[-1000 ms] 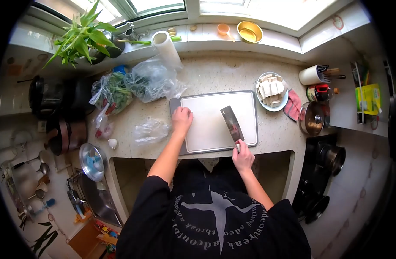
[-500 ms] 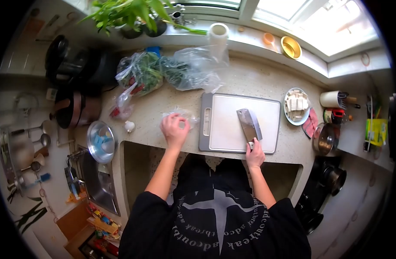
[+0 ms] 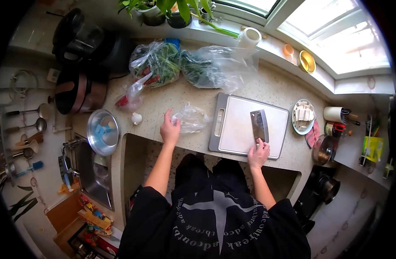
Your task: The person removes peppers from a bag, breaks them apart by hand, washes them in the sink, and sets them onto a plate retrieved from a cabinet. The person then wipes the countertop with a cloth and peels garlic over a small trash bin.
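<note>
My right hand (image 3: 258, 154) is at the handle of a cleaver (image 3: 259, 123), whose blade lies flat on a white cutting board (image 3: 236, 125) with a grey edge. My left hand (image 3: 170, 129) is over the counter, left of the board, its fingers apart and nothing seen in them. Just right of those fingers lies a crumpled clear plastic bag (image 3: 191, 118). A garlic bulb (image 3: 137, 118) sits to the left of this hand. Right of the board stands a plate of white slices (image 3: 303, 115).
Bagged greens (image 3: 157, 64) and a second vegetable bag (image 3: 206, 69) lie at the back. A metal bowl (image 3: 103, 131) stands by the sink (image 3: 93, 172). A lidded pot (image 3: 324, 150) and pink cloth (image 3: 312, 134) are at the right.
My left hand has left the board and moved left, past the crumpled bag. The cleaver blade has come down flat on the board, and the whole view has turned left.
</note>
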Demonstrator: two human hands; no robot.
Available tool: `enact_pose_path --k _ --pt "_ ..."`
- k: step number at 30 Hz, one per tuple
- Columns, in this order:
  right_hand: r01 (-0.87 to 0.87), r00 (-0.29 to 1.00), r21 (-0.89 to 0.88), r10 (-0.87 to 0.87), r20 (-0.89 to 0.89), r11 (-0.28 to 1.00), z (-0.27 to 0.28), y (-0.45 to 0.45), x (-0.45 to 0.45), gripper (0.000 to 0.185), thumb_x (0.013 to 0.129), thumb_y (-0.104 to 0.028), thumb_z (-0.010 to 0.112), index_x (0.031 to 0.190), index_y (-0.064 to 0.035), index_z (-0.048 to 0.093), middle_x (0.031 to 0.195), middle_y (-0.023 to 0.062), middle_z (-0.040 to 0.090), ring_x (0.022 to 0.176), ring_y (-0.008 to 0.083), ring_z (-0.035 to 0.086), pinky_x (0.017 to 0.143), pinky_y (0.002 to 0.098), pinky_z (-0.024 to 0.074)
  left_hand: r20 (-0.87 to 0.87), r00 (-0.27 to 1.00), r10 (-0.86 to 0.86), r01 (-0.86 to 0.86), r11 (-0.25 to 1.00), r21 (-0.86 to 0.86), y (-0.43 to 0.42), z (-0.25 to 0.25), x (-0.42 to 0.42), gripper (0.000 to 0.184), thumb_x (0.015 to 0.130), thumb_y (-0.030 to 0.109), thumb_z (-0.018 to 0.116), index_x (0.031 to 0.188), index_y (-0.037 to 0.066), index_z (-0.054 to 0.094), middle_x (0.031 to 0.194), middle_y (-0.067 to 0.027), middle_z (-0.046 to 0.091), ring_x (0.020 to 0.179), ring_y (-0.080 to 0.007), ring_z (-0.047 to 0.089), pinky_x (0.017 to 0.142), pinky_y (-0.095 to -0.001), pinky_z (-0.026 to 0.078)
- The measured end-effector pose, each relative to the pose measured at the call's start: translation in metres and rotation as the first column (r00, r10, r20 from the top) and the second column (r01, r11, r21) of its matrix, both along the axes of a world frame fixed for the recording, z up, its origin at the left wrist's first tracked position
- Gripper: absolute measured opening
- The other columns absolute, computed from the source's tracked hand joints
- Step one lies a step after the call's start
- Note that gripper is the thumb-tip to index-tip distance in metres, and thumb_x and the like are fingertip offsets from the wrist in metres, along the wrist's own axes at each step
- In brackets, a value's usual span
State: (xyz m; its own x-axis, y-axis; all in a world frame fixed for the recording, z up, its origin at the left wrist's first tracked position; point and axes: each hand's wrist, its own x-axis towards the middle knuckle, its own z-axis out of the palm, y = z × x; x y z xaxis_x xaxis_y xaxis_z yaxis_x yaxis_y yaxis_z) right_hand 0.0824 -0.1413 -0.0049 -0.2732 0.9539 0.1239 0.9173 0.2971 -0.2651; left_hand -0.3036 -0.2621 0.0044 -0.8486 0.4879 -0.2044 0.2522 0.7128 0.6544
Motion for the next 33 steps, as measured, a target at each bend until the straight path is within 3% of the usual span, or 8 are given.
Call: enact_pose_path --k 4,7,12,18,24,26,29,33 --pt "-0.153 0.977 0.005 0.152 -0.149 0.988 0.009 -0.001 -0.04 0.051 0.081 -0.01 0.071 0.13 -0.0064 0.06 0.115 0.0175 0.054 0.107 0.036 0.054 0.091 0.0453 0.0465 0.344 0.939 -0.009 -0.089 0.959 0.269 -0.029 -0.08 -0.026 0.05 0.087 0.008 0.074 0.134 0.005 0.06 0.106 -0.0108 0.072 0.091 -0.0216 0.069 0.08 -0.036 0.055" --pt "-0.303 0.912 -0.065 0.269 -0.309 0.951 0.027 -0.006 -0.091 0.052 0.08 -0.007 0.07 0.131 -0.0051 0.06 0.119 0.0186 0.056 0.11 0.0366 0.055 0.094 0.0447 0.0467 0.697 0.712 0.085 -0.349 0.904 0.245 -0.029 -0.047 -0.029 0.044 0.089 0.003 0.073 0.131 -0.003 0.06 0.109 -0.0091 0.071 0.093 -0.0169 0.067 0.081 -0.0315 0.055" --pt "-0.609 0.758 -0.157 0.511 -0.406 0.778 0.028 -0.004 -0.178 0.057 0.076 -0.003 0.069 0.132 -0.0035 0.059 0.131 0.0206 0.057 0.12 0.0385 0.055 0.102 0.0435 0.0464 0.845 0.529 0.078 -0.465 0.86 0.211 -0.039 -0.035 -0.034 0.036 0.092 0.002 0.069 0.127 -0.002 0.062 0.109 -0.0077 0.07 0.092 -0.0163 0.067 0.081 -0.0299 0.055" --pt "-0.617 0.76 -0.244 0.487 -0.43 0.748 -0.01 -0.015 -0.233 0.059 0.074 -0.002 0.067 0.133 -0.0024 0.059 0.132 0.0196 0.058 0.12 0.0399 0.055 0.105 0.0445 0.0457 0.906 0.416 0.079 -0.495 0.855 0.153 -0.043 -0.04 -0.022 0.039 0.094 0.002 0.066 0.132 0.005 0.059 0.114 -0.0085 0.069 0.098 -0.0182 0.068 0.084 -0.0319 0.057" --pt "-0.549 0.826 -0.541 0.314 -0.469 0.637 -0.016 -0.018 -0.249 0.053 0.082 -0.005 0.065 0.135 -0.0036 0.061 0.118 0.02 0.066 0.114 0.0364 0.061 0.101 0.0409 0.0483 0.981 0.183 -0.07 -0.588 0.792 0.166 -0.035 -0.048 0.002 0.039 0.099 0.004 0.056 0.138 0.008 0.054 0.122 -0.0099 0.067 0.104 -0.0213 0.068 0.086 -0.0339 0.058" --pt "-0.572 0.775 -0.564 0.167 -0.609 0.596 -0.022 -0.021 -0.248 0.048 0.084 -0.007 0.064 0.131 -0.0012 0.062 0.113 0.0174 0.069 0.105 0.0343 0.065 0.097 0.04 0.0502 0.984 0.119 -0.133 -0.647 0.741 0.178 -0.031 -0.053 0.006 0.037 0.1 0.006 0.055 0.137 0.009 0.055 0.123 -0.0095 0.067 0.105 -0.0213 0.068 0.085 -0.0345 0.058" --pt "-0.599 0.679 -0.657 -0.143 -0.72 0.458 -0.014 -0.026 -0.244 0.046 0.087 -0.01 0.063 0.132 0.0011 0.062 0.112 0.0129 0.071 0.1 0.0257 0.066 0.092 0.0365 0.0506 0.981 0.146 -0.128 -0.704 0.683 0.194 -0.023 -0.036 0.014 0.037 0.101 0.008 0.054 0.138 0.005 0.053 0.126 -0.012 0.066 0.112 -0.0217 0.067 0.091 -0.0349 0.057" --pt "-0.684 0.549 -0.692 -0.462 -0.696 0.231 0.026 -0.026 -0.242 0.05 0.088 -0.011 0.062 0.137 0.0014 0.056 0.109 0.007 0.069 0.097 0.016 0.063 0.089 0.0308 0.0485 0.971 0.148 -0.186 -0.706 0.668 0.235 -0.019 -0.021 0.023 0.034 0.103 0.014 0.053 0.137 0.012 0.052 0.126 -0.0114 0.065 0.109 -0.025 0.068 0.087 -0.0397 0.059"
